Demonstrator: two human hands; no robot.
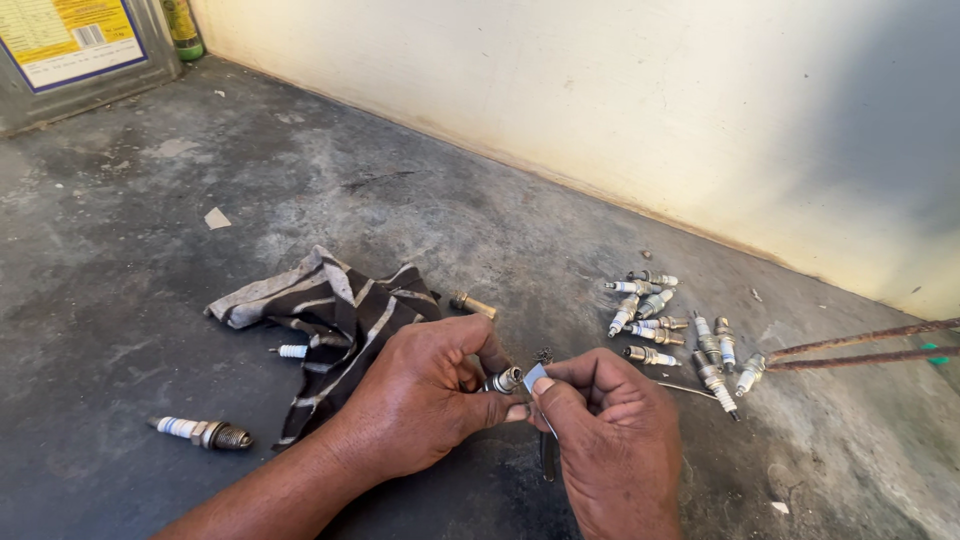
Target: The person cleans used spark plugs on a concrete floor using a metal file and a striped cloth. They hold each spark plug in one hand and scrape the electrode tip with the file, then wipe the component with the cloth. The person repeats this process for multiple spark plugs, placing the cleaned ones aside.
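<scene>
My left hand [425, 395] grips a spark plug [503, 381] with its threaded metal end pointing right. My right hand [610, 440] pinches a small grey strip [535, 377] against that plug's tip. Both hands hover low over the dark concrete floor [150, 270]. A thin dark tool [548, 455] lies on the floor under the hands, partly hidden by my right hand.
A striped dark cloth [330, 310] lies left of the hands, with a spark plug [291, 351] at its edge and another [205, 432] nearer left. Several spark plugs [660, 325] are heaped at right. Rusty rods [860, 350] reach in from the right. A cream wall [650, 110] and a tin container [70, 50] stand behind.
</scene>
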